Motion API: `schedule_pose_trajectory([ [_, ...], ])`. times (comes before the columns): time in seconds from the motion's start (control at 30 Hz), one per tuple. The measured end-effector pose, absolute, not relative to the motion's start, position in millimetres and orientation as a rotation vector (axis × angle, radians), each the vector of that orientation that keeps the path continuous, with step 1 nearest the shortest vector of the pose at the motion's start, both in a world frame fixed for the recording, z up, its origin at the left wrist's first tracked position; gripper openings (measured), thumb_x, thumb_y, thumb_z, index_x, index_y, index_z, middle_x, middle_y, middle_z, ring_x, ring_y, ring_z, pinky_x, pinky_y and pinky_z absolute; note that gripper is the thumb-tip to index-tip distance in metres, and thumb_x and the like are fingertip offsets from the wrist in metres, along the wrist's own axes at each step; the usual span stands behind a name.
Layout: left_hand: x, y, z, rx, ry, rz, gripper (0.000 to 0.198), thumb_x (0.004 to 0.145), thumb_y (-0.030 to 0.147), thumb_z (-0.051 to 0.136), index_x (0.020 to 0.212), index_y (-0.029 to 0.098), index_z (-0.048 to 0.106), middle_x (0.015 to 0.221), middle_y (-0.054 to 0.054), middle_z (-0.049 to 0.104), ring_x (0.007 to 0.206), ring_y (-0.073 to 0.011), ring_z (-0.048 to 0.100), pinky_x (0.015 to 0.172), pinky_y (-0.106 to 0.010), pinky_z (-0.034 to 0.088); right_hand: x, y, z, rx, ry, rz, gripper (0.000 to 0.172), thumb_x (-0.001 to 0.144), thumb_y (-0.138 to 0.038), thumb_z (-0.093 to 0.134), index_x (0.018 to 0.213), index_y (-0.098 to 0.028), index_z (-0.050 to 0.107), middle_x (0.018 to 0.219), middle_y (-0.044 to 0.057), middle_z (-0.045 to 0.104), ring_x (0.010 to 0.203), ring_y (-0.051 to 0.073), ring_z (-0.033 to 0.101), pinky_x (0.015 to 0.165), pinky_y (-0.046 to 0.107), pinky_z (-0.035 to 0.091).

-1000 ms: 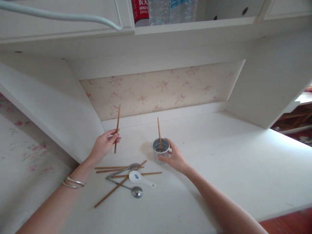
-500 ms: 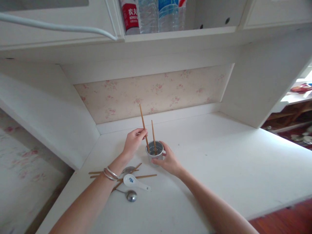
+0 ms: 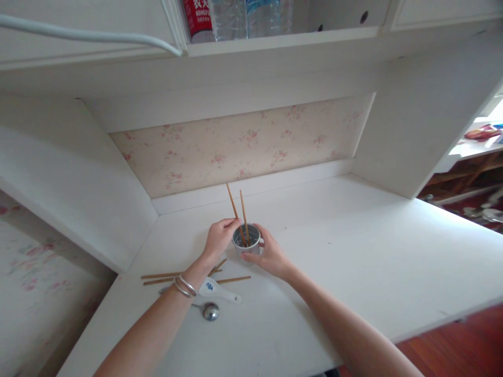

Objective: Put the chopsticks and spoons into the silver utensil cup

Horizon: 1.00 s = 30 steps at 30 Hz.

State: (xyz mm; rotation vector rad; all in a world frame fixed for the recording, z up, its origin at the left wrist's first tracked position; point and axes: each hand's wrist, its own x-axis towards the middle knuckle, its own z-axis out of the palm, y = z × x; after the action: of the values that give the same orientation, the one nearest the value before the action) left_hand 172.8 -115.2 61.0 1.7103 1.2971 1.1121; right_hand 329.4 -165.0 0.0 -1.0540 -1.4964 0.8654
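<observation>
My right hand [image 3: 271,254] is wrapped round the right side of a grey metal cup [image 3: 247,251] standing on the white tabletop. Small holes show in the cup's bottom. Between thumb and fingers, my left hand [image 3: 220,236] pinches a wooden chopstick [image 3: 231,201], whose lower end is inside the cup. A second chopstick [image 3: 243,207] leans in the cup, its top free. Under and beside my left forearm lie several loose chopsticks [image 3: 234,280], a white spoon with a blue pattern [image 3: 220,291] and a metal spoon [image 3: 211,311]. My forearm partly hides this pile.
A white shelf [image 3: 283,42] with plastic bottles [image 3: 230,20] runs overhead. White side panels stand left and right, and a floral back panel [image 3: 251,141] is behind the tabletop [image 3: 353,251]. A white cable [image 3: 90,35] hangs at upper left.
My left hand has lowered its chopstick deeper into the cup, and its tip now sits nearer the other one. My right hand keeps its hold on the cup. The view has shifted slightly.
</observation>
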Motion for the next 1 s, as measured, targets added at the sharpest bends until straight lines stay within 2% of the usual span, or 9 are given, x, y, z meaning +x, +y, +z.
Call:
schedule_pose_trajectory([
  [0.43, 176, -118, 54, 1.718, 1.264, 1.108, 0.034, 0.079, 0.046, 0.057, 0.095, 0.020, 0.072, 0.102, -0.005, 0.071, 0.097, -0.0216, 0.064, 0.090, -0.033, 0.046, 329, -164, -1, -1.051, -1.531, 0.828, 0.083, 0.060, -0.033, 0.079, 0.132, -0.026, 0.040, 0.128, 0.009, 0.052, 0.114, 0.026, 0.051, 0.090, 0.041, 0.047],
  [0.53, 176, -129, 56, 1.620, 1.245, 1.128, 0.035, 0.079, 0.045, 0.058, 0.100, 0.020, 0.069, 0.109, -0.005, 0.069, 0.105, -0.0218, 0.060, 0.097, -0.034, 0.042, 329, -165, -1, -1.062, -1.549, 0.825, 0.082, 0.061, -0.032, 0.078, 0.132, -0.026, 0.038, 0.129, 0.009, 0.051, 0.115, 0.026, 0.051, 0.089, 0.041, 0.047],
  [0.6, 177, -141, 53, 1.530, 1.224, 1.145, 0.041, 0.078, 0.045, 0.060, 0.110, 0.020, 0.065, 0.119, -0.005, 0.064, 0.113, -0.0225, 0.056, 0.101, -0.036, 0.039, 329, -165, 0, -1.072, -1.553, 0.828, 0.080, 0.062, -0.032, 0.077, 0.132, -0.027, 0.038, 0.129, 0.009, 0.051, 0.115, 0.026, 0.051, 0.088, 0.040, 0.048],
  [0.7, 182, -160, 40, 1.405, 1.150, 1.206, 0.062, 0.074, 0.041, 0.068, 0.129, 0.019, 0.048, 0.129, -0.009, 0.056, 0.118, -0.0233, 0.051, 0.103, -0.037, 0.037, 328, -166, 1, -1.071, -1.559, 0.835, 0.076, 0.065, -0.031, 0.074, 0.132, -0.026, 0.038, 0.129, 0.010, 0.050, 0.116, 0.026, 0.050, 0.087, 0.040, 0.050],
  [0.8, 191, -174, 24, 1.315, 1.034, 1.307, 0.079, 0.068, 0.033, 0.075, 0.135, 0.020, 0.035, 0.130, -0.011, 0.053, 0.119, -0.0229, 0.051, 0.103, -0.038, 0.039, 327, -168, 0, -1.051, -1.574, 0.812, 0.079, 0.066, -0.027, 0.072, 0.135, -0.023, 0.034, 0.133, 0.015, 0.045, 0.120, 0.028, 0.047, 0.089, 0.042, 0.048],
  [0.9, 198, -180, 15, 1.367, 0.993, 1.389, 0.070, 0.065, 0.027, 0.077, 0.127, 0.019, 0.043, 0.122, -0.011, 0.057, 0.113, -0.0230, 0.054, 0.101, -0.040, 0.039, 329, -171, -2, -1.032, -1.618, 0.852, 0.091, 0.064, -0.021, 0.070, 0.141, -0.021, 0.023, 0.138, 0.018, 0.035, 0.127, 0.028, 0.040, 0.095, 0.043, 0.045],
  [1.0, 196, -182, 14, 1.422, 1.049, 1.442, 0.064, 0.065, 0.022, 0.076, 0.122, 0.019, 0.047, 0.119, -0.010, 0.058, 0.112, -0.0235, 0.054, 0.100, -0.041, 0.038, 334, -174, -2, -0.993, -1.620, 1.035, 0.094, 0.065, -0.017, 0.064, 0.144, -0.029, 0.014, 0.143, 0.014, 0.025, 0.130, 0.026, 0.037, 0.094, 0.042, 0.045],
])
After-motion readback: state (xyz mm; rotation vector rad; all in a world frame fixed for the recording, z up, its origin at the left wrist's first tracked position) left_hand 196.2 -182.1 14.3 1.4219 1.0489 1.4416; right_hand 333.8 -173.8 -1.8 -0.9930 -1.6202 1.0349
